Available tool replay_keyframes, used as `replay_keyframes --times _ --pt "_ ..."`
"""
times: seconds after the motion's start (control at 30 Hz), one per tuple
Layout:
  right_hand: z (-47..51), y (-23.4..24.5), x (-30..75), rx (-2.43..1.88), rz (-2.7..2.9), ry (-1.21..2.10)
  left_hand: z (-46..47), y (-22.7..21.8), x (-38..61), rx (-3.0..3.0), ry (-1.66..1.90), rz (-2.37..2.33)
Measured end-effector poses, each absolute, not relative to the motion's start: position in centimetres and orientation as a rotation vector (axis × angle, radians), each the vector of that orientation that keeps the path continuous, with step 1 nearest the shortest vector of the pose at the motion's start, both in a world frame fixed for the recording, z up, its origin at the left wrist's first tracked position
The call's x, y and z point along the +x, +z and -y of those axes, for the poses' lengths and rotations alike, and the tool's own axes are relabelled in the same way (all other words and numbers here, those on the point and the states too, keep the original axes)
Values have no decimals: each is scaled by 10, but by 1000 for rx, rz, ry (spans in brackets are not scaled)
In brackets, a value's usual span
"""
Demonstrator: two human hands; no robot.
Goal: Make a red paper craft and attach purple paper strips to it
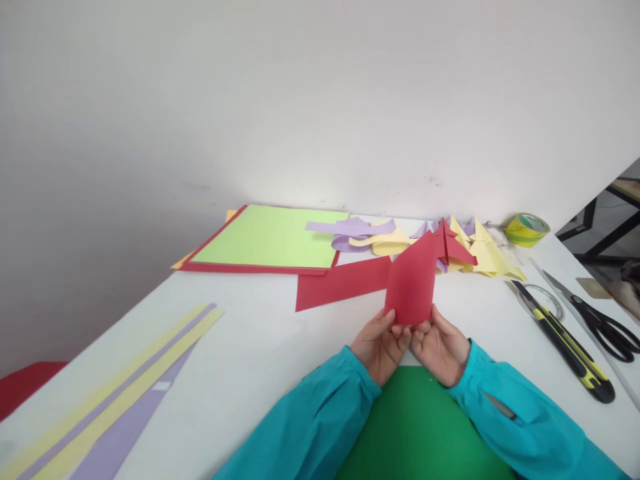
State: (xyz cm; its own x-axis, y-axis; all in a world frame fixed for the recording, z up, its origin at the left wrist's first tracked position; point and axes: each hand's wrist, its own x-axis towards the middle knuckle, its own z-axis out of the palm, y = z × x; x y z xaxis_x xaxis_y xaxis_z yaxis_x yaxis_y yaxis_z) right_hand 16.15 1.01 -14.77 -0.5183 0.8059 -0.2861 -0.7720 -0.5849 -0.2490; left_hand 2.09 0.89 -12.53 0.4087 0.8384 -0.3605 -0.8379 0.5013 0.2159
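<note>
Both of my hands hold a folded red paper (413, 280) upright above the white table (260, 347). My left hand (379, 343) pinches its lower left edge, fingers closed on it. My right hand (440, 345) grips the lower right edge the same way. The paper comes to a point at the top. Both sleeves are teal. A green sheet (417, 430) lies flat right under my wrists.
A red strip (340, 283) lies behind the fold. At the back are a light green sheet on red (270, 239), purple and yellow scraps (380, 237), folded yellow shapes (487, 257) and a tape roll (526, 229). Right: utility knife (565, 340), scissors (597, 323). Left: long yellow and purple strips (120, 393).
</note>
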Motion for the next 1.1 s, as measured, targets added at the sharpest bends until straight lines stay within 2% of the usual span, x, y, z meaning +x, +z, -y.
replay_keyframes --times 0.4,1.1 --pt "-12 -148 168 -555 378 2146 -7 -129 18 -59 1054 -367" --pt "-10 -138 162 -489 218 2139 -10 -127 17 -57 1037 -347"
